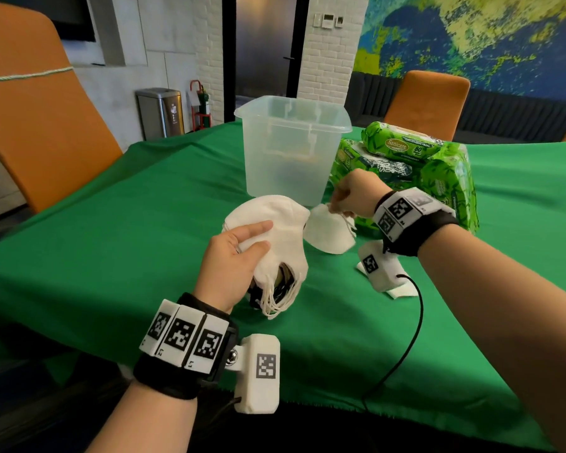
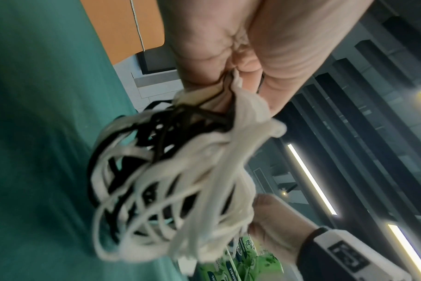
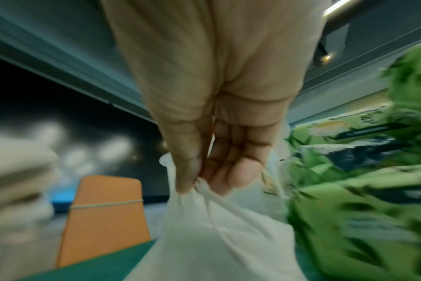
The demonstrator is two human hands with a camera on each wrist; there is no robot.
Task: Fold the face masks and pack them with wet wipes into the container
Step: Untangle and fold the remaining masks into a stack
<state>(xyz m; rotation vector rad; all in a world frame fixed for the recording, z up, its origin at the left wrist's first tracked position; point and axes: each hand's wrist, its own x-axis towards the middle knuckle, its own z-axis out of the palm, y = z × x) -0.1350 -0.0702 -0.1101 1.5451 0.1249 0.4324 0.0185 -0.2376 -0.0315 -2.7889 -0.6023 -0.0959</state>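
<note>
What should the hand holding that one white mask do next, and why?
Probably fold it. The right hand pinches a single white face mask clear of the stack of white masks that the left hand grips, and it looks unfolded; the clear plastic container sits just behind.

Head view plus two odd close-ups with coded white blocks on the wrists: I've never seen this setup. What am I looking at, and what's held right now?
There is no machine here: a person works with bare hands. The white coded blocks are bands and small cameras strapped to each wrist. The wide picture comes from a camera on the person's head; each close-up looks along one hand from its wrist.

On the green tablecloth stand a clear container, which looks empty, and beside it a pile of green wet wipe packs.

The left hand grips a stack of white masks; its wrist view shows their white and black ear loops dangling. The right hand pinches a single white mask near its ear loop, between thumb and fingers, lifted just beside the stack.
</note>
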